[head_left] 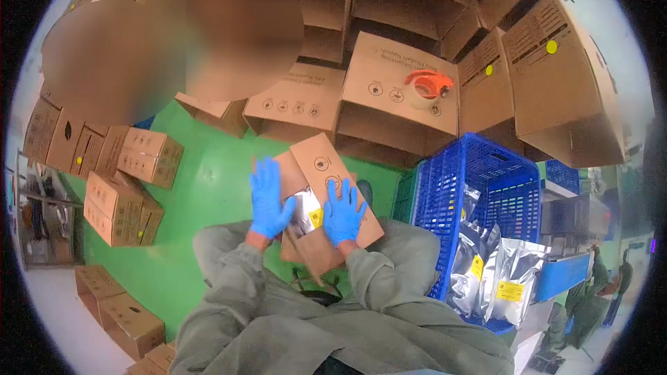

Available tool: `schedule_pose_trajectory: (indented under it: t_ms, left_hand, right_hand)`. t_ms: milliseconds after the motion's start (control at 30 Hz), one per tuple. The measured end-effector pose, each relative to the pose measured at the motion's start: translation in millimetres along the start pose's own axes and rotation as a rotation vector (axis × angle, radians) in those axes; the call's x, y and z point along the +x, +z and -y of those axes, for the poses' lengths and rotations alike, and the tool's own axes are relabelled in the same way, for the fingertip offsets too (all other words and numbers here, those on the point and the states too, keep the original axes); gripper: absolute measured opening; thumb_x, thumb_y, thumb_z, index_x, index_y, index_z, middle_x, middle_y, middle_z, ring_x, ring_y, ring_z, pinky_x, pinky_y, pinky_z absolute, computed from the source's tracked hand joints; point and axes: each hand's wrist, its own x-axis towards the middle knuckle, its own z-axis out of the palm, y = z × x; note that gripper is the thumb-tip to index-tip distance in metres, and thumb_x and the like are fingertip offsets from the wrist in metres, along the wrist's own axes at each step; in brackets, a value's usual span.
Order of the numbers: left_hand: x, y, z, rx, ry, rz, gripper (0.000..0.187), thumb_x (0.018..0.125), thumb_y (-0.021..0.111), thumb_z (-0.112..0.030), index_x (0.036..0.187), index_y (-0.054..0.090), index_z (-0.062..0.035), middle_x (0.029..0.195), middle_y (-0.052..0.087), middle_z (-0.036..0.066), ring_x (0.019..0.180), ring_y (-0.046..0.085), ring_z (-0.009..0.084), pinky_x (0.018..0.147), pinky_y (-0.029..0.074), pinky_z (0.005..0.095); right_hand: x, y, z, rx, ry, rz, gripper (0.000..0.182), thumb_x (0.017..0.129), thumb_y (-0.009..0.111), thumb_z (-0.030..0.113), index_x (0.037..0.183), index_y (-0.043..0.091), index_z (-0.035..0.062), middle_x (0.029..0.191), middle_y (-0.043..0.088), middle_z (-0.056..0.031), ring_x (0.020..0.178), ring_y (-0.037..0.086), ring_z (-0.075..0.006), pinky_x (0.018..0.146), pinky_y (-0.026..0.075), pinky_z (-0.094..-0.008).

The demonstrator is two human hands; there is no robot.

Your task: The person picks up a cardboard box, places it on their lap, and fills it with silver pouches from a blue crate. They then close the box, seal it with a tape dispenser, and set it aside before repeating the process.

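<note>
Between my knees sits a cardboard box (319, 253) with its top flaps partly folded over. My left hand (271, 200), in a blue glove, lies at the box's left side with its fingers extended. My right hand (342, 214), also gloved in blue, rests flat on the printed right flap (316, 156). In the gap between the flaps, a silver pouch (304, 210) with a yellow label shows inside the box. How much more the box holds is hidden by the flaps and hands.
At my right stands a blue plastic crate (445, 215) holding several silver pouches (515, 281). An orange tape dispenser (431, 87) lies on a large carton (375, 62) ahead. Small closed cartons (114, 208) stand on the green floor (187, 201) to the left. Part of the upper left is blurred.
</note>
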Motion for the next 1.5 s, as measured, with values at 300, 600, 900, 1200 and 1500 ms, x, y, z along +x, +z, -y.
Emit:
schedule_pose_trajectory:
  t_ms: [300, 600, 900, 1200, 1500]
  left_hand:
    - [40.5, 83.7, -2.5, 0.219, 0.087, 0.272, 0.071, 0.093, 0.047, -0.036, 0.144, 0.025, 0.0078, 0.152, 0.022, 0.025, 0.143, 0.018, 0.0357, 0.116, 0.016, 0.0465]
    - [49.7, 82.1, 14.8, 0.171, 0.209, 0.365, 0.071, 0.094, 0.044, -0.038, 0.144, 0.024, 0.0087, 0.151, 0.023, 0.026, 0.143, 0.018, 0.0357, 0.117, 0.015, 0.0438]
    - [70.1, 91.8, 34.1, 0.113, 0.343, 0.289, 0.066, 0.094, 0.045, -0.034, 0.141, 0.028, 0.0091, 0.147, 0.028, 0.029, 0.139, 0.026, 0.0396, 0.117, 0.018, 0.0447]
    - [68.4, 95.4, 34.7, 0.148, 0.343, 0.32, 0.064, 0.093, 0.044, -0.033, 0.141, 0.031, 0.0072, 0.15, 0.028, 0.023, 0.141, 0.024, 0.0336, 0.117, 0.018, 0.0426]
    - [66.4, 94.1, 29.9, 0.174, 0.3, 0.307, 0.067, 0.092, 0.049, -0.033, 0.144, 0.027, 0.0042, 0.15, 0.027, 0.023, 0.141, 0.024, 0.0344, 0.116, 0.019, 0.0439]
  right_hand:
    - [122.7, -111.7, -71.9, 0.333, -0.08, -0.449, 0.057, 0.092, 0.049, 0.02, 0.142, 0.033, -0.0042, 0.109, 0.058, -0.0309, 0.095, 0.057, -0.0419, 0.084, 0.044, -0.05]
    - [352.8, -156.2, -151.3, 0.035, 0.189, -0.189, 0.068, 0.089, 0.054, 0.043, 0.139, 0.036, 0.0001, 0.106, 0.064, -0.0272, 0.098, 0.061, -0.0428, 0.087, 0.047, -0.0498]
    - [166.4, -200.2, -71.0, 1.725, -0.137, -0.078, 0.057, 0.088, 0.059, 0.015, 0.138, 0.035, 0.0035, 0.107, 0.061, -0.0117, 0.095, 0.061, -0.0205, 0.088, 0.049, -0.0343]
    - [-50.8, -56.8, 3.4, 1.045, 0.024, 0.033, 0.057, 0.081, 0.042, -0.004, 0.137, 0.039, -0.0026, 0.135, 0.046, -0.0145, 0.126, 0.044, -0.0266, 0.109, 0.032, -0.0374]
    - [-85.4, -45.0, -0.7, 0.639, 0.019, 0.044, 0.063, 0.083, 0.061, 0.013, 0.142, 0.041, 0.0046, 0.106, 0.057, -0.0179, 0.098, 0.056, -0.0335, 0.089, 0.045, -0.04]
